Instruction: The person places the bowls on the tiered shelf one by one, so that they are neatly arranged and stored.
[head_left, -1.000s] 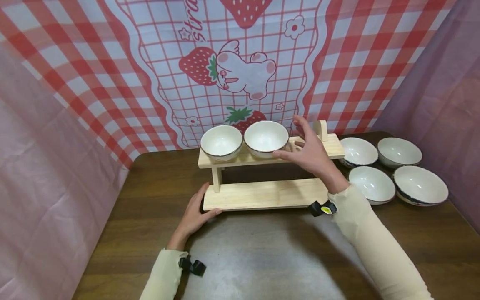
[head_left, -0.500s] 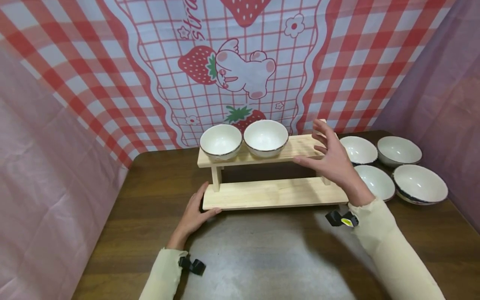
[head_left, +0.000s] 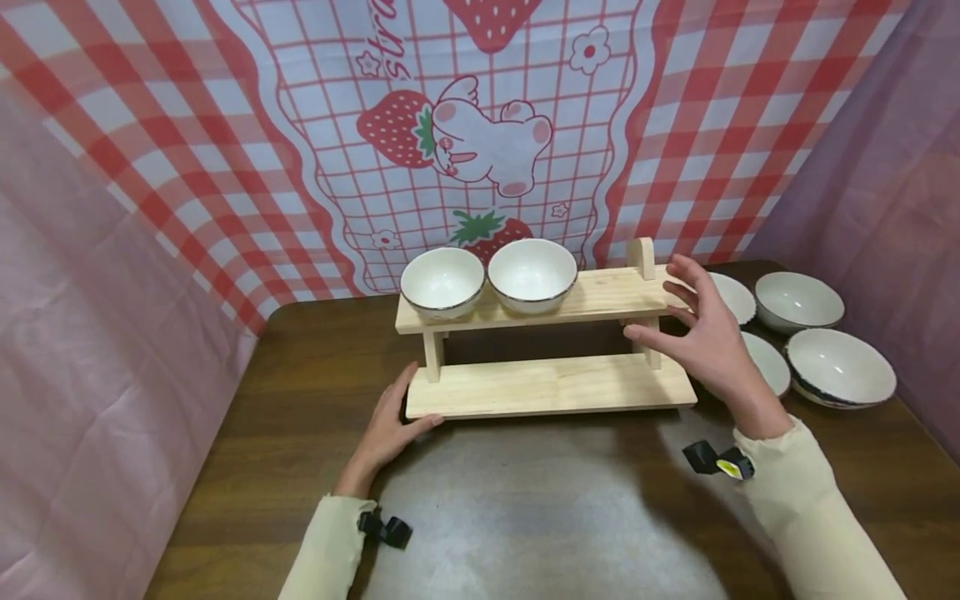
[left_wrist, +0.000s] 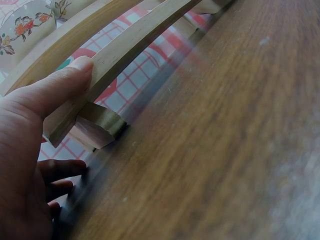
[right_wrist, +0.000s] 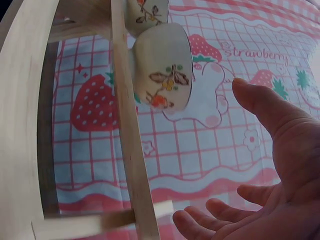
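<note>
A two-tier wooden display rack stands on the table. Two white bowls with dark rims sit side by side on the left part of its upper shelf; the wrist views show painted flowers on their outsides. My left hand holds the left end of the lower shelf, its thumb on the front edge and its fingers past the end. My right hand hovers by the right end of the upper shelf, fingers spread and nothing in them. In the right wrist view, the nearer bowl stands apart from this hand.
To the right of the rack, several more white bowls stand on the brown wooden table, partly behind my right hand. A strawberry-print cloth hangs behind, with pink curtains at the sides. An upright wooden peg rises from the upper shelf's right end.
My right hand has moved right, away from the second bowl, to the rack's right end. The left hand, rack and bowls have stayed in place.
</note>
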